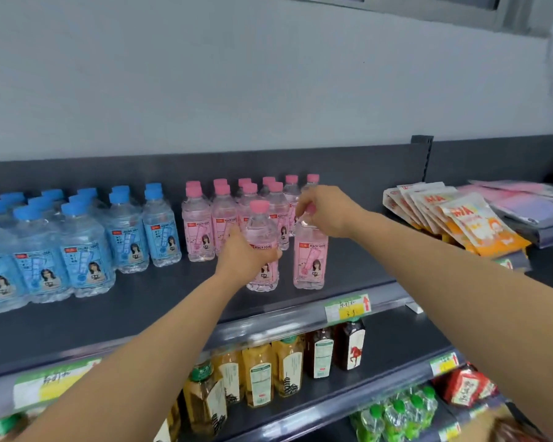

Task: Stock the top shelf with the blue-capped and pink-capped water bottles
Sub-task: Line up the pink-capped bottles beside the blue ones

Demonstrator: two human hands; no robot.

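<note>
Two pink-capped bottles stand near the front of the dark top shelf (160, 301). My left hand (245, 255) grips the left one (260, 218) around its middle. My right hand (328, 212) holds the right one (310, 263) by its cap from above. Behind them stands a group of several pink-capped bottles (198, 228). Left of that group are several blue-capped bottles (87, 250) in rows.
Orange and white snack pouches (466, 221) lie on the shelf at the right, beside pink and purple packs (530, 202). The shelf below carries tea and dark drink bottles (284, 365), with green-capped bottles (396, 416) lower down. Price tags (348, 309) line the shelf edges.
</note>
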